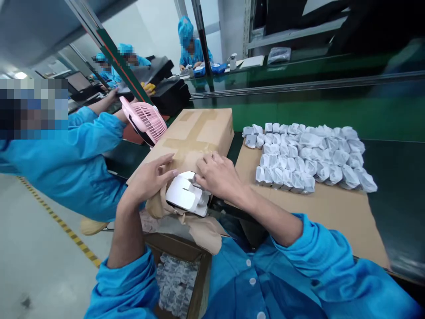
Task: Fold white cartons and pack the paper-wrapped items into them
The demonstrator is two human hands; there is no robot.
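A white plastic part [184, 193] with a dark lower edge lies at the near end of a taped cardboard box [212, 126], above crumpled brown paper [204, 232]. To its left, my left hand [149, 179] has its thumb and fingers apart, the thumb tip close to the white part's upper edge. Over the box's near end, my right hand [221, 175] has bent fingers held together, the thumb close to the part's right side. Whatever lies between those right fingers, if anything, is too small or hidden to name.
Rows of small wrapped pieces [295, 155] stand on a cardboard sheet [345, 217] at right. An open carton [204, 283] below holds many more pieces. A pink fan [146, 119] stands left of the box. A co-worker in blue [63, 168] sits close by at left; others work farther back.
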